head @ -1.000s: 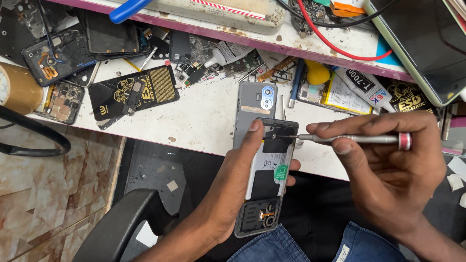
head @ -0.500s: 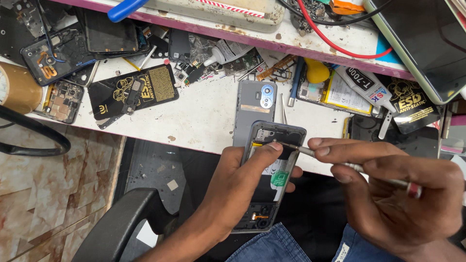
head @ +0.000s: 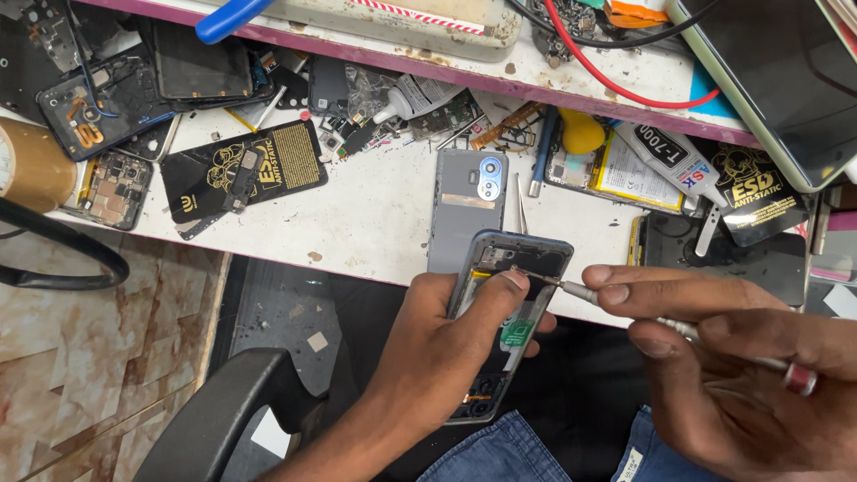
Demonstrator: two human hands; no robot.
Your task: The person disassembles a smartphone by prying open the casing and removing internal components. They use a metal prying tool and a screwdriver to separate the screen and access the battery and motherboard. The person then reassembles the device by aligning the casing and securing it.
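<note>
My left hand (head: 446, 344) grips an opened phone (head: 520, 268) with its back removed, held over my lap at the table's front edge, thumb resting near the phone's top. My right hand (head: 741, 357) holds a thin silver screwdriver (head: 580, 291) with a red ring at its far end. The screwdriver's tip touches the upper inside of the phone, next to my left thumb. A grey phone back cover (head: 467, 210) with a blue camera ring lies on the table just behind the phone.
The white table (head: 375, 214) carries several phone boards and parts, a black anti-static mat (head: 245, 170), a glue tube (head: 669, 161), tweezers (head: 521, 205) and a tape roll (head: 31, 165). A dark tablet (head: 786, 80) sits at the top right. A black chair arm (head: 214, 419) is lower left.
My right hand has dropped lower and swung the screwdriver from level to slanting, its tip staying on the phone's upper part. The phone has tilted slightly in my left hand.
</note>
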